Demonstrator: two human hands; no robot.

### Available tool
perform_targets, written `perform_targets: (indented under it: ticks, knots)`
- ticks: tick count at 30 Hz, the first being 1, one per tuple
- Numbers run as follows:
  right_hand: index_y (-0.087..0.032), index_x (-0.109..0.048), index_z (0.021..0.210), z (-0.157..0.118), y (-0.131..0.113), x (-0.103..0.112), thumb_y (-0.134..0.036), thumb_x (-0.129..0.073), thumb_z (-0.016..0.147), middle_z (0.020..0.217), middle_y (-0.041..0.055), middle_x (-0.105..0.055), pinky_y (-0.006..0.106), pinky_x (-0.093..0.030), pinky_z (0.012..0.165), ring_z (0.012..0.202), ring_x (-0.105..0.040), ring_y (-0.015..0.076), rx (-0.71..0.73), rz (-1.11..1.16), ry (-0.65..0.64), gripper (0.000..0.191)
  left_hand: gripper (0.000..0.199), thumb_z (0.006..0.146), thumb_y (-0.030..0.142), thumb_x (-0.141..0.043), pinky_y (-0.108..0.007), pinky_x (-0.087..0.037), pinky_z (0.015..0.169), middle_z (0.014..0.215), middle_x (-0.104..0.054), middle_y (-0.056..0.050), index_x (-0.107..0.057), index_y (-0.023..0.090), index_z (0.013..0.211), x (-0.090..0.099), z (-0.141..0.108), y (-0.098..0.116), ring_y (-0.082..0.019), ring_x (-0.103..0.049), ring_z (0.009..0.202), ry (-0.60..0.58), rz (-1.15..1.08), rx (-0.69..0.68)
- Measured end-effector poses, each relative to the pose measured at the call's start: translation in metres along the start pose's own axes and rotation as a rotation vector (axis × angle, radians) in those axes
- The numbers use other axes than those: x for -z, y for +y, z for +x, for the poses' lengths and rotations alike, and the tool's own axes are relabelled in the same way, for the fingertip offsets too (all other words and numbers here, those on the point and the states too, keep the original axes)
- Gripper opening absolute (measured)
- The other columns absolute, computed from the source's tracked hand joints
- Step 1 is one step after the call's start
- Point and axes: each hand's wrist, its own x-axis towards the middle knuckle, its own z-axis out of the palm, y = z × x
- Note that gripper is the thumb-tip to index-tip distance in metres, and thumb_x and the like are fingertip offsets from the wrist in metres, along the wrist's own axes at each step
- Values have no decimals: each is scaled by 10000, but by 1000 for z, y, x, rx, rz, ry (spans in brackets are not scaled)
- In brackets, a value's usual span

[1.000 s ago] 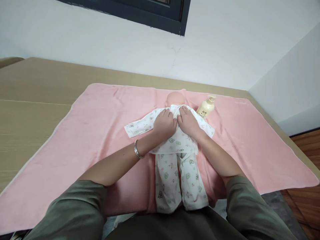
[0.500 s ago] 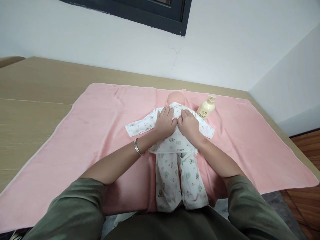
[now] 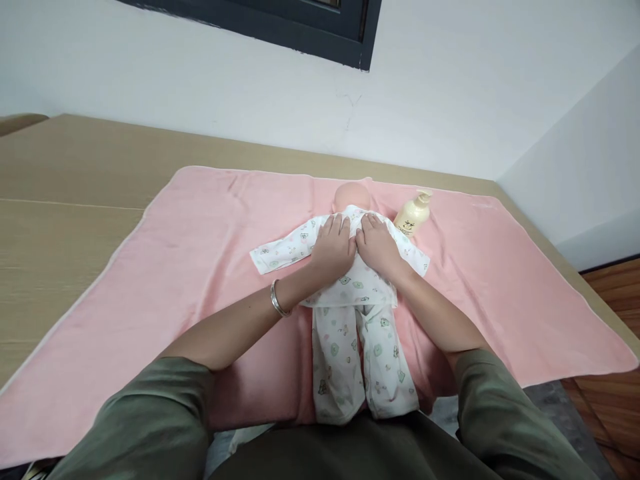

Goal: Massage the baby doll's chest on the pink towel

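Observation:
A baby doll (image 3: 351,196) lies face down, its bald head toward the wall. It wears a white printed top (image 3: 350,290) and matching trousers (image 3: 337,360), with both sleeves spread out to the sides. My left hand (image 3: 334,248) rests flat on the left side of the doll's upper back, fingers stretched toward its head. On the right side of the back lies my right hand (image 3: 377,247), also flat. The two thumbs nearly meet along the middle of the back. Neither hand grasps anything. A silver bangle (image 3: 278,298) circles my left wrist.
Under the doll a pink blanket (image 3: 500,280) spreads over a wooden table (image 3: 65,173). A cream pump bottle (image 3: 414,215) leans by the doll's right-hand sleeve. Behind the table rises a white wall (image 3: 280,93) with a dark window frame (image 3: 320,33).
Both hands stay flat on the doll's upper back and have shifted only very slightly. The doll, blanket and bottle stay where they were.

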Motion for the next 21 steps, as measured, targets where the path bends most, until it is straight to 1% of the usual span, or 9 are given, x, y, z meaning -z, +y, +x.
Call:
perform_targets:
  ticks: [3,5,6,9,12,15,18,21]
  knots:
    - [102,-372,1479,-10,-14,7,-147,-355,1026,1462,249,-382,392,-216,1211,1414,-310,325,-31,-65,-81,517,599,952,291,-343,-569,-240,1182,1524,-340,-219,-394,-7,1470,7,9,-6,-359,-290,1438,-87,-32,29]
    - [102,-377,1478,-14,-19,11,-146,-357,1030,1462,264,-372,382,-209,1217,1420,-304,329,-34,-75,-99,513,616,941,314,-380,-543,-222,1200,1526,-349,-197,-398,4,1473,11,14,-9,-339,-306,1432,-126,-44,38]
    - [103,-389,1470,-14,-19,11,-140,-357,1027,1454,269,-380,387,-216,1215,1416,-311,334,-28,-69,-94,507,619,937,319,-391,-525,-223,1205,1520,-361,-192,-406,1,1468,12,15,-10,-333,-320,1424,-126,-39,42]
    - [97,-406,1461,-6,-7,7,-130,-357,1013,1455,253,-389,397,-234,1208,1416,-312,329,6,6,-65,505,604,943,306,-374,-474,-254,1201,1469,-422,-212,-445,-39,1434,10,12,-6,-339,-366,1392,-57,23,38]
    - [74,-420,1455,6,6,4,-183,-377,1013,1488,211,-365,383,-215,1218,1427,-295,296,38,132,-48,513,600,962,302,-321,-456,-299,1180,1421,-459,-250,-477,-85,1393,8,4,0,-355,-404,1363,20,84,19]
    - [56,-440,1444,6,5,8,-198,-401,1012,1467,183,-409,357,-244,1207,1394,-346,277,29,155,-57,503,582,958,311,-347,-461,-332,1165,1407,-482,-236,-504,-57,1382,10,4,0,-344,-425,1351,34,94,14]
    - [56,-402,1479,-3,-8,17,-151,-378,1014,1471,196,-398,363,-240,1205,1398,-339,290,-14,55,-115,510,576,946,328,-415,-452,-397,1122,1424,-484,-191,-492,-4,1410,18,10,-4,-318,-451,1331,-31,107,44]
    - [49,-419,1473,-9,-14,19,-109,-356,1004,1464,205,-402,369,-235,1204,1400,-334,299,16,3,-151,499,589,964,351,-414,-433,-455,1059,1457,-460,-163,-450,16,1448,25,14,-5,-297,-454,1328,-104,161,87]
